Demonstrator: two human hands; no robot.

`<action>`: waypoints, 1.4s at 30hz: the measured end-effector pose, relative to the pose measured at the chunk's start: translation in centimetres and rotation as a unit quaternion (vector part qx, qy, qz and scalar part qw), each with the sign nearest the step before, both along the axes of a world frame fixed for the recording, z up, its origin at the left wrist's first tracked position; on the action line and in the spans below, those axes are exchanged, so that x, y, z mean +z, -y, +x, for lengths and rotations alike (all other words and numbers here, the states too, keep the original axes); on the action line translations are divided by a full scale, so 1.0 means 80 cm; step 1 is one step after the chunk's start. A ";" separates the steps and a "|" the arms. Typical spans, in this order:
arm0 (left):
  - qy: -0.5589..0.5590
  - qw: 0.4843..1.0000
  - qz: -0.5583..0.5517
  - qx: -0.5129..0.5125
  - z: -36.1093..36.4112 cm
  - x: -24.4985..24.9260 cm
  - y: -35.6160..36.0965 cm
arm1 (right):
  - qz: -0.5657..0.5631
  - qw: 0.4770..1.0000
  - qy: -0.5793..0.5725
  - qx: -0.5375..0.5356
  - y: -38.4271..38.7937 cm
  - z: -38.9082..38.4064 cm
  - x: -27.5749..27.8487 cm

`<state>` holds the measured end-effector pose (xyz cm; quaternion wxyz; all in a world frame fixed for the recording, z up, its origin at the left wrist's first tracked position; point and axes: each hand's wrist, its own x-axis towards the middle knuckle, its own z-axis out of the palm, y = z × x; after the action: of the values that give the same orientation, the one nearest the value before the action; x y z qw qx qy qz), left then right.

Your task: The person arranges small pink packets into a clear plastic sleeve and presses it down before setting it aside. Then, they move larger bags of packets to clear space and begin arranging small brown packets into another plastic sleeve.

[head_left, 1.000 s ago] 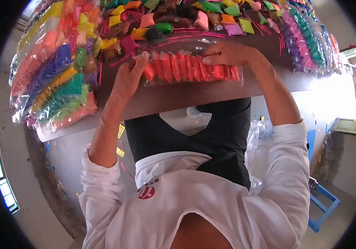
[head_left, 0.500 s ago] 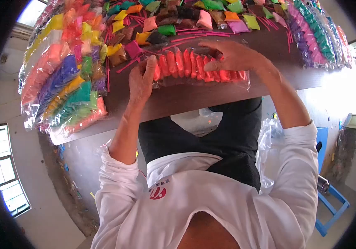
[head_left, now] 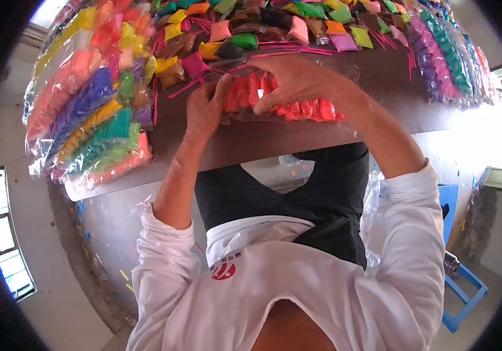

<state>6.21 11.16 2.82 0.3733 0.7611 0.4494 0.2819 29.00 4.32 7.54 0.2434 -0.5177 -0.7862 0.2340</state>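
A clear plastic bag holding a row of red packets [head_left: 312, 110] lies lengthwise along the front of the dark table. At its left end my left hand [head_left: 205, 111] grips the bag, thumb on the near side. My right hand [head_left: 306, 83] arches over the row's middle, the thumb in front and the fingers behind, closed around the packets. Part of the row is hidden under that hand.
Filled bags of coloured packets [head_left: 81, 105] are piled on the left, and more bags [head_left: 444, 58] lie at the right. Loose packets [head_left: 245, 40] and pink strips [head_left: 297, 50] spread across the back. A blue stool [head_left: 464, 298] stands on the floor at lower right.
My right hand has slid left along the row, from its right half to its middle. My left hand stays at the left end of the bag.
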 end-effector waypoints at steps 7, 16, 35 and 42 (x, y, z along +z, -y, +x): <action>-0.027 0.999 0.015 0.019 -0.003 -0.006 -0.003 | -0.098 0.993 0.067 0.023 -0.013 -0.026 0.008; -0.008 0.999 0.041 0.016 -0.006 -0.006 0.007 | -0.105 0.990 0.088 0.027 -0.022 -0.035 -0.003; -0.037 0.940 0.321 -0.115 0.055 0.040 0.026 | 0.053 0.982 0.011 -0.181 0.071 0.048 0.011; -0.081 0.974 0.176 -0.116 0.067 0.046 0.040 | 0.096 0.978 0.073 -0.170 0.088 0.021 -0.023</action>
<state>11.55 7.98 6.48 0.2259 0.8822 0.3298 0.2490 30.70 -2.68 5.73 0.2700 -0.6336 -0.7212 0.0737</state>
